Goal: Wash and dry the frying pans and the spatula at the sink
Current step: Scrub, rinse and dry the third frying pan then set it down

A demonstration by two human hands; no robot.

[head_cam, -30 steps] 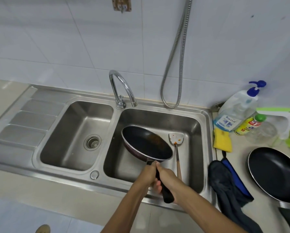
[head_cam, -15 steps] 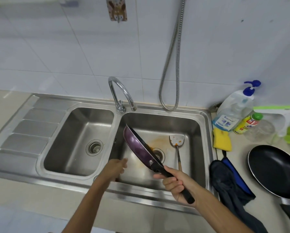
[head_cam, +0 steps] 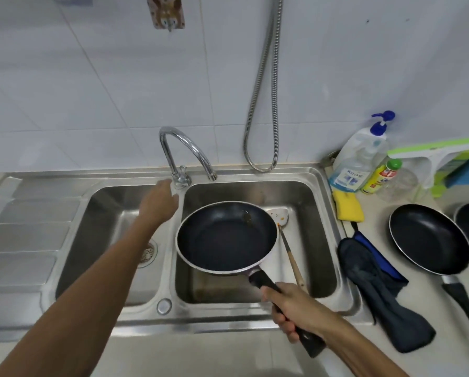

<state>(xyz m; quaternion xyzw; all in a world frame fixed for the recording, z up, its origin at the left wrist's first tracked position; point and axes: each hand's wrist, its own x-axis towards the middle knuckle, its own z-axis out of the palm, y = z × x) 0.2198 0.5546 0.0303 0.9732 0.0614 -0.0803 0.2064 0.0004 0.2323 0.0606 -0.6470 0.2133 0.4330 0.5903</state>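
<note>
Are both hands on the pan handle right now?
No, only the right hand grips the frying pan by its handle; the left hand is open near the tap base.

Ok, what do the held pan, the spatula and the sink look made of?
Pan: probably metal, dark matte non-stick lining, pale bare rim. Spatula: tan, wood-like handle; pale blade, material unclear. Sink: likely stainless steel, brushed grey with soft reflections.

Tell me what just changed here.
The left hand let go of the black frying pan and reached toward the chrome tap. The right hand tipped the pan, then levelled it. The wooden-handled spatula and the counter's black pan stayed put.
</note>
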